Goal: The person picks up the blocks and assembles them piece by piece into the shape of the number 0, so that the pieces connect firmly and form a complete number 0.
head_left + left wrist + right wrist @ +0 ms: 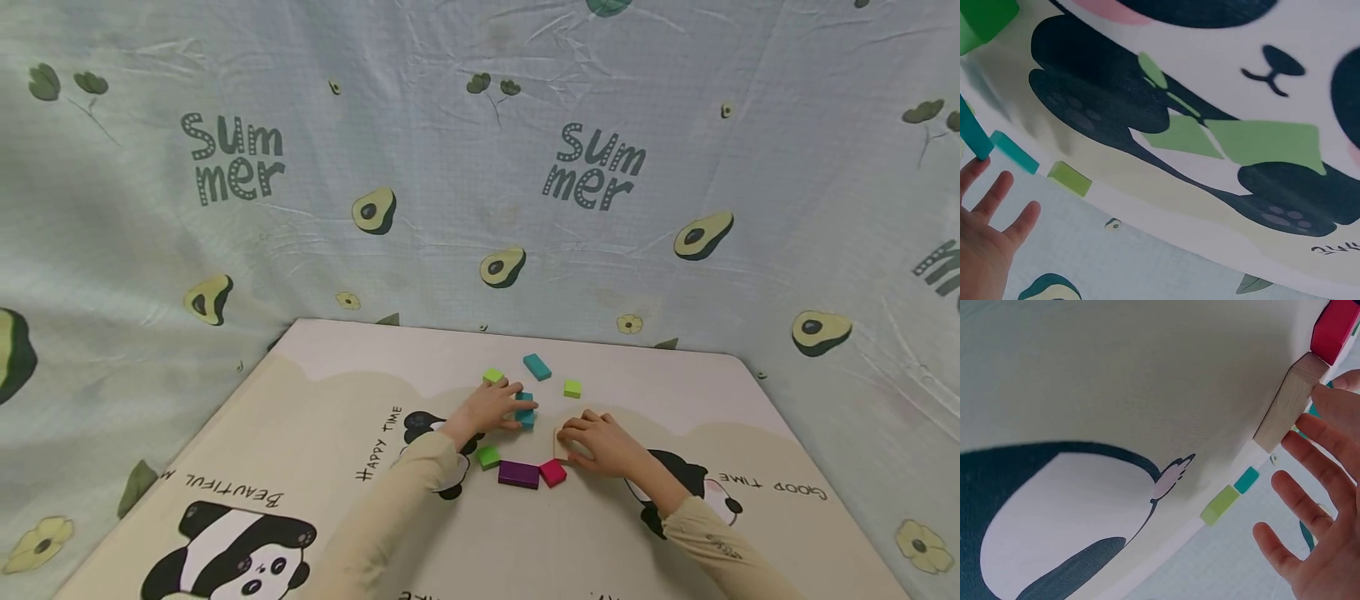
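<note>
Below my left hand [491, 407] lies a teal block [525, 412]; its index finger reaches across the top and the thumb is at the near left side. In the left wrist view, spread fingers [994, 197] show beside the teal block [971, 131], while the thumb is out of sight. My right hand [600, 442] touches a plain wooden block [560, 447] with its fingertips, its other fingers spread. In the right wrist view the wooden block [1291, 400] lies end to end with a red block [1337, 328].
A purple block [518, 474] lies between a green block [488, 457] and the red block [552, 472]. Farther back are another teal block [537, 367] and two lime blocks, one at right [572, 388], one at left [492, 377]. A printed curtain [435, 167] hangs behind the table [337, 358].
</note>
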`<action>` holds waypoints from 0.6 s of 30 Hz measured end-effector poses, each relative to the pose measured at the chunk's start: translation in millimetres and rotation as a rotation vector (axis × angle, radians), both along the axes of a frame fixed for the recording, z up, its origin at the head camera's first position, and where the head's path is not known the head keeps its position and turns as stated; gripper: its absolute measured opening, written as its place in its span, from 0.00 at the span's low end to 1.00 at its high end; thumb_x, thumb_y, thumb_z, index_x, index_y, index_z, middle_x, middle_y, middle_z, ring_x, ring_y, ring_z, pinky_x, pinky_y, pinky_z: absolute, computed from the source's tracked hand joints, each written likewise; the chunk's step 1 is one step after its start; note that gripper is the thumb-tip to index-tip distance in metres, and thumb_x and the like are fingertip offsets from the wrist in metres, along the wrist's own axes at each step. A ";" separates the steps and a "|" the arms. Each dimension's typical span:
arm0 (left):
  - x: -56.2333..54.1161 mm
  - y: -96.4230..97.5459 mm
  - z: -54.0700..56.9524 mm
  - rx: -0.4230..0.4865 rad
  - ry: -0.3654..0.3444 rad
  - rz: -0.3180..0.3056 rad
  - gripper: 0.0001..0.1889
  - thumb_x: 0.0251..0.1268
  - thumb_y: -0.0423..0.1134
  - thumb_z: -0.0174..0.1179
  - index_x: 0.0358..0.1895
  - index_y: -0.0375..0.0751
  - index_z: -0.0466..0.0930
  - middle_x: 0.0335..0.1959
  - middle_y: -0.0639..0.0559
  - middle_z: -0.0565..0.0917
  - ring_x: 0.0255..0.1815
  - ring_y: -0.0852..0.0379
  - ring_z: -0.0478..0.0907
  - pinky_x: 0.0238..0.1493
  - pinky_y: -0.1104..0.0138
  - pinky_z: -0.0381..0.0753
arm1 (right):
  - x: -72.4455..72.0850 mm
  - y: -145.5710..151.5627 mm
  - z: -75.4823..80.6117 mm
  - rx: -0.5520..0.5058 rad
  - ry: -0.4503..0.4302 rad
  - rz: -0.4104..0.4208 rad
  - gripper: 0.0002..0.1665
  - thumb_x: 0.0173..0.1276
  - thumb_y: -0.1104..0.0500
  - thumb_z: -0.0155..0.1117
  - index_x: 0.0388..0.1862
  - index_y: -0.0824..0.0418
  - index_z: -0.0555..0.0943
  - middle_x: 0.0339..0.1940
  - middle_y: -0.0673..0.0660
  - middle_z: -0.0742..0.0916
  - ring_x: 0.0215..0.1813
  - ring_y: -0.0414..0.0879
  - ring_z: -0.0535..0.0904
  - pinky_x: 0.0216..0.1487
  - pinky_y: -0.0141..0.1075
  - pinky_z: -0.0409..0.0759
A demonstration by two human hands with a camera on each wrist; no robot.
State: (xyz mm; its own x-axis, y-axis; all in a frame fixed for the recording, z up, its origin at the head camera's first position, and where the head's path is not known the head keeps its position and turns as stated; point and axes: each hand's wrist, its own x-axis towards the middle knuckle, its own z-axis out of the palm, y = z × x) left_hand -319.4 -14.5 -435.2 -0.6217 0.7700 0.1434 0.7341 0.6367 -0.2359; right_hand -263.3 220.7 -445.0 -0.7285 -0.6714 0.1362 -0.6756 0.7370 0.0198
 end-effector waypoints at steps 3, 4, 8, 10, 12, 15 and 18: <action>2.1 -6.2 2.2 0.036 -0.057 -0.014 0.24 0.57 0.54 0.54 0.59 0.61 0.68 0.56 0.51 0.72 0.55 0.52 0.68 0.49 0.55 0.74 | 0.7 -0.6 1.4 0.003 -0.020 -0.013 0.19 0.57 0.51 0.62 0.47 0.54 0.78 0.46 0.51 0.81 0.46 0.47 0.70 0.41 0.43 0.69; 3.0 -8.4 2.8 0.046 -0.078 -0.017 0.24 0.58 0.53 0.54 0.59 0.60 0.68 0.57 0.50 0.72 0.56 0.51 0.68 0.50 0.53 0.73 | 0.9 -0.8 1.9 0.003 -0.024 -0.015 0.19 0.57 0.51 0.62 0.47 0.54 0.78 0.46 0.51 0.81 0.46 0.47 0.70 0.41 0.43 0.69; 7.4 -18.1 3.6 0.067 -0.084 -0.042 0.24 0.58 0.53 0.55 0.59 0.58 0.68 0.57 0.49 0.72 0.57 0.50 0.68 0.50 0.53 0.73 | 1.5 -1.3 2.9 -0.003 -0.032 -0.017 0.19 0.57 0.51 0.62 0.47 0.55 0.78 0.46 0.51 0.81 0.46 0.48 0.70 0.41 0.43 0.69; 9.4 -23.2 3.6 0.087 -0.073 -0.069 0.24 0.57 0.52 0.55 0.59 0.57 0.69 0.56 0.49 0.73 0.55 0.50 0.68 0.48 0.55 0.73 | 1.8 -1.2 2.9 -0.005 -0.031 -0.015 0.19 0.57 0.51 0.62 0.47 0.55 0.78 0.46 0.52 0.81 0.46 0.48 0.70 0.41 0.43 0.69; 11.0 -28.5 3.4 0.098 -0.049 -0.091 0.24 0.57 0.52 0.56 0.58 0.56 0.70 0.55 0.49 0.74 0.54 0.52 0.68 0.46 0.57 0.73 | 2.1 -0.9 2.7 -0.006 -0.030 -0.014 0.19 0.57 0.51 0.62 0.47 0.55 0.78 0.46 0.51 0.81 0.46 0.48 0.70 0.41 0.43 0.68; 12.2 -35.4 3.5 0.116 -0.036 -0.113 0.24 0.56 0.52 0.57 0.58 0.55 0.71 0.54 0.49 0.74 0.53 0.52 0.69 0.45 0.58 0.73 | 2.0 -0.7 2.1 -0.008 -0.031 -0.012 0.19 0.57 0.51 0.62 0.47 0.55 0.78 0.46 0.51 0.81 0.46 0.48 0.70 0.41 0.43 0.68; 12.8 -40.8 3.8 0.107 -0.018 -0.116 0.24 0.56 0.52 0.56 0.58 0.55 0.71 0.54 0.50 0.75 0.53 0.53 0.69 0.45 0.58 0.73 | 1.4 -0.7 1.7 -0.011 -0.030 -0.011 0.18 0.57 0.52 0.62 0.47 0.55 0.78 0.46 0.52 0.81 0.46 0.48 0.70 0.41 0.44 0.68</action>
